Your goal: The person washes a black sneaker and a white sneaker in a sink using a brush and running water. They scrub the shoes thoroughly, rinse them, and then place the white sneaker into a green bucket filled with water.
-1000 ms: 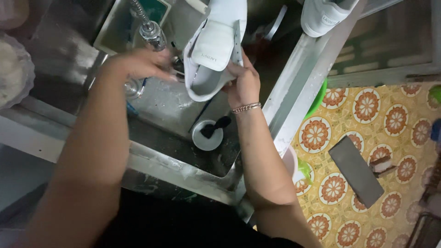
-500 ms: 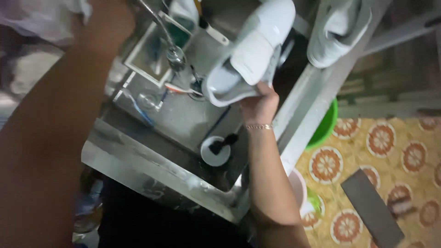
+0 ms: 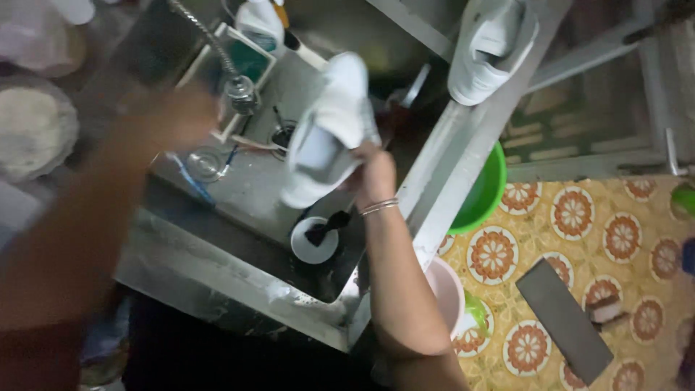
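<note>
The right hand (image 3: 373,174) holds a white sneaker (image 3: 326,130) over the steel sink (image 3: 239,289), its fingers closed around the shoe's rear edge; the shoe tilts, toe end up and away from the wrist, sole side turned from the camera. A thin bracelet (image 3: 380,207) sits on that wrist.

Below the fingers, on the sink floor, lies a small white dish (image 3: 313,241) with a dark brush (image 3: 327,226) across it. To the left of the fingers a flexible faucet hose (image 3: 210,51) ends in a spray head (image 3: 241,93) close to the shoe's side.

Judgement on handling: the grip sits at one end only, so the shoe will swing if wet; it should be kept over the basin, near the spray head, with the second hand steadying the toe end.

The left hand (image 3: 174,119) is near the spray head, but motion blur hides whether its fingers are spread, closed, or touching anything.

Beyond the fingers, a second white sneaker (image 3: 489,51) rests on the sink's far ledge. To their right stand a green basin (image 3: 481,192) and a pink bucket (image 3: 445,289) on the patterned floor (image 3: 579,217).

Hidden: the shoe's inside, the pink bucket's lower part behind the forearm, and the items at the left edge, which are too blurred to identify.
</note>
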